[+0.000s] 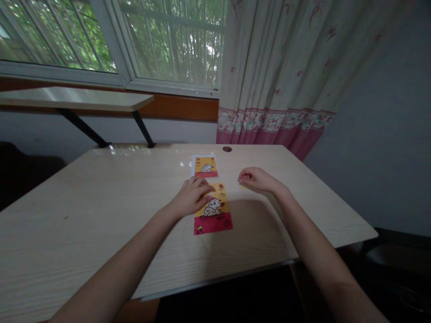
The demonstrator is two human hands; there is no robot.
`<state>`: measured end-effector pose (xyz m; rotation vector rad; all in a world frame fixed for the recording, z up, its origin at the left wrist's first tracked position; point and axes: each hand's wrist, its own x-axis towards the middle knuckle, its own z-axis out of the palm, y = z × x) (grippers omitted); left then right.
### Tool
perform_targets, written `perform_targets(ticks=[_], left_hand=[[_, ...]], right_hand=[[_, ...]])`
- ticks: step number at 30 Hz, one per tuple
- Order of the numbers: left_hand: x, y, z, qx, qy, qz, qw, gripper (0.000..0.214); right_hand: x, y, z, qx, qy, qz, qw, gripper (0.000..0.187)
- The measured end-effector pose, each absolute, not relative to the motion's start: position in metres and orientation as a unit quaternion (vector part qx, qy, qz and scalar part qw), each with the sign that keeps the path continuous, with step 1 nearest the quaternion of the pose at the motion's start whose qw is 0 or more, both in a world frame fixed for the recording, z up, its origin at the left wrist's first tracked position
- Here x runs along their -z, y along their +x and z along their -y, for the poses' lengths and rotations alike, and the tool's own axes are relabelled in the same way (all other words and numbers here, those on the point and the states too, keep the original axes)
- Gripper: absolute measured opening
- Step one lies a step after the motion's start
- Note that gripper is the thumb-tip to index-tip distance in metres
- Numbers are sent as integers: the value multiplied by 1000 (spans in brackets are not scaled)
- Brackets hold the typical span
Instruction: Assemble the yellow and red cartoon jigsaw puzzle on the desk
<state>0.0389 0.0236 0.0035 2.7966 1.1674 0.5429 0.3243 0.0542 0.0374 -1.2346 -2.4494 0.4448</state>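
Note:
A flat picture (pixel 213 222) with a yellow top, a red bottom and white and tan cartoon animals lies on the desk in front of me. My left hand (pixel 192 197) rests over its upper left part, fingers apart, and hides that corner. Just behind it lies a smaller card (pixel 206 168) with a similar cartoon and a pale border. To the right of both, my right hand (pixel 257 178) is low over the desk with its fingers curled together. A small yellowish bit shows under those fingertips; what they hold, if anything, I cannot make out.
The pale wooden desk (pixel 101 215) has a round cable hole (pixel 227 149) near its back edge. A raised shelf (pixel 84 98) on dark legs stands at the back left. Behind are a barred window (pixel 171 45) and a patterned curtain (pixel 272 80).

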Motion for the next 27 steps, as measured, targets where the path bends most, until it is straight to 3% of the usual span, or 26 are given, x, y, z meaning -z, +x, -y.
perform_targets(ticks=[4,10,22,27], left_hand=[[-8,31,-27,-181,894,-410,1,29],[-13,13,-33,-150,877,-455,-33,26],[-11,17,-33,-168,866,-470,-34,27],[-10,25,-30,-195,870,-453,-15,23]], right_hand=[[-33,348,-60,-204,-513,825,121,15],[-18,341,-63,-206,-489,844,85,19],[-14,334,-63,-221,-480,843,103,24],[-15,335,-63,-228,-464,849,110,15]])
